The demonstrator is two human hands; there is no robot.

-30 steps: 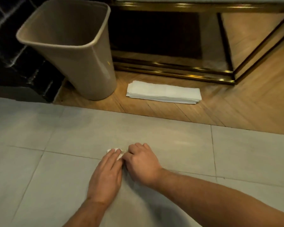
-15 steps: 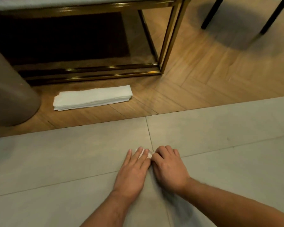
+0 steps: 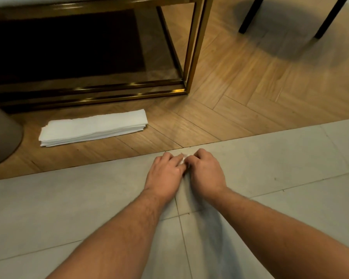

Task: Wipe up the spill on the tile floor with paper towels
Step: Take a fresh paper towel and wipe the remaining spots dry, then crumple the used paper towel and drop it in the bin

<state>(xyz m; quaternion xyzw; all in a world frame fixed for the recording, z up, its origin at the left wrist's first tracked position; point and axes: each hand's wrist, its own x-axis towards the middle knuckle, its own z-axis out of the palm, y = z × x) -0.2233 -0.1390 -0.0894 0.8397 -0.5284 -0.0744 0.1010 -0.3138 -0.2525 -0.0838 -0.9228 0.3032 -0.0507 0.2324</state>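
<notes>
My left hand [image 3: 165,174] and my right hand [image 3: 207,171] lie side by side, palms down, on the grey tile floor [image 3: 69,208]. Both press on a small white paper towel [image 3: 183,159], of which only a sliver shows between the fingertips. The hands sit close to the seam where tile meets wood. No wet patch is visible around them. A folded stack of white paper towels [image 3: 93,127] rests on the wood floor to the far left.
A gold-framed table [image 3: 191,57] stands on the herringbone wood floor [image 3: 250,101] behind the stack. The side of a beige waste bin [image 3: 0,137] shows at the left edge. Two black chair legs [image 3: 248,19] stand at the top right.
Both hands have slid the paper towel forward across the tile toward the wood edge. The view has swung right, so the bin has nearly left the frame.
</notes>
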